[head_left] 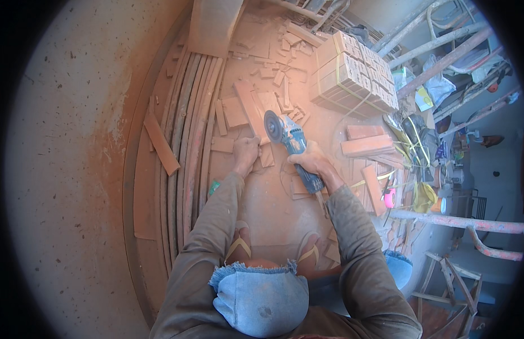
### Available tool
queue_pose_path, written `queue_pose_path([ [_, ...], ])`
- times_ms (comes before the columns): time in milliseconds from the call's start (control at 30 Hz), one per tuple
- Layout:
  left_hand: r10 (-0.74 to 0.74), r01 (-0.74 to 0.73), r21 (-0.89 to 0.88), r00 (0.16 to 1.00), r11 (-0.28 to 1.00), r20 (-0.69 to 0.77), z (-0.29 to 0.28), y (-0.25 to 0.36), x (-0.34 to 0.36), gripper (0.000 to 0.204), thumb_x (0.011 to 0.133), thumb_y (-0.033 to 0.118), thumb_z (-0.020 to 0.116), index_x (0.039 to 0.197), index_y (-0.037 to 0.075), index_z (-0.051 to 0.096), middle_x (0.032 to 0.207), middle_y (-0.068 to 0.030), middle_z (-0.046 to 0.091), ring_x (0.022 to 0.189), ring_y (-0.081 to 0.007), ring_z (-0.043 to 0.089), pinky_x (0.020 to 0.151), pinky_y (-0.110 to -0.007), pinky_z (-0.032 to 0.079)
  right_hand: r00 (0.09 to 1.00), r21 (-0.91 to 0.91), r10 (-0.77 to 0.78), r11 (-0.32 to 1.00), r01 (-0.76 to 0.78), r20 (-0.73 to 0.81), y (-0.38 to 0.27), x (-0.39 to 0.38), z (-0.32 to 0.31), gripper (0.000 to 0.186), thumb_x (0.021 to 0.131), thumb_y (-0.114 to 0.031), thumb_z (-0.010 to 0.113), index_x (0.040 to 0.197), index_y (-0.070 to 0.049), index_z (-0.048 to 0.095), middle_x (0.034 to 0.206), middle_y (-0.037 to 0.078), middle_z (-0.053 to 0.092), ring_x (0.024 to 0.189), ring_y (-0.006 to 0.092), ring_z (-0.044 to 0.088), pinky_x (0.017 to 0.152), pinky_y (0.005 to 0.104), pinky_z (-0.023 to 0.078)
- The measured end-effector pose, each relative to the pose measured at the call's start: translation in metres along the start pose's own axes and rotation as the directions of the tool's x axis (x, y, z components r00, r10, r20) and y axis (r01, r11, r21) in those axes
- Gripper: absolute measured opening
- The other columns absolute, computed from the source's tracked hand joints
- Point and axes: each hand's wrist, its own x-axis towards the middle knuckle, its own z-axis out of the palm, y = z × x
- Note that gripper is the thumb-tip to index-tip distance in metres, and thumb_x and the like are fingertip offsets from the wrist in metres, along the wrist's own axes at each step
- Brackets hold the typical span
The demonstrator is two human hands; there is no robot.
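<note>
My right hand (310, 159) grips a dusty blue angle grinder (296, 141) by its body, its cutting disc (273, 125) tilted upward just right of a long terracotta tile strip (248, 104). My left hand (245, 151) is closed on the lower end of that strip, below and left of the disc; whether the disc touches it I cannot tell. Broken tile pieces (281, 76) lie around both hands in reddish dust, and my sandalled feet are below them.
Long pipes or poles (188, 141) lie along the left wall. At upper right sits a strapped stack of bricks (352, 76), with loose tiles (363, 146) below it. Metal scaffold frames (465, 226), bags and a pink object (389, 198) crowd the right side.
</note>
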Motion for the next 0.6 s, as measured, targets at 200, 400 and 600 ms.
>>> queue_pose_path([
  [200,0.024,-0.024,-0.005,0.999,1.0,-0.044,0.0,-0.008,0.007,0.03,0.091,0.023,0.074,0.075,-0.003,0.071,0.067,-0.0081,0.069,0.056,-0.0132,0.064,0.056,-0.031,0.051,1.0,0.017,0.013,1.0,-0.013,-0.005,-0.005,0.007,0.002,0.048,0.069,-0.027,0.085,0.1,0.007,0.071,0.088,0.018,0.072,0.082,0.0264,0.071,0.075,0.0393,0.056],
  [400,0.016,-0.017,-0.029,0.999,0.999,-0.035,0.001,-0.003,0.002,0.029,0.09,0.022,0.073,0.074,-0.002,0.071,0.065,-0.0082,0.069,0.056,-0.0141,0.063,0.056,-0.033,0.05,0.999,0.052,-0.037,0.998,0.037,-0.003,0.004,0.032,0.006,0.046,0.07,-0.025,0.084,0.1,0.006,0.07,0.087,0.017,0.072,0.081,0.0253,0.071,0.074,0.0387,0.056],
  [600,0.028,-0.028,-0.016,0.999,0.999,-0.019,-0.001,-0.006,0.005,0.027,0.09,0.022,0.073,0.075,-0.001,0.071,0.065,-0.0086,0.069,0.056,-0.0151,0.063,0.056,-0.034,0.05,0.997,0.035,-0.067,0.997,0.068,-0.033,-0.008,0.047,0.005,0.044,0.071,-0.024,0.084,0.1,0.006,0.07,0.087,0.017,0.072,0.078,0.0247,0.071,0.071,0.0388,0.056],
])
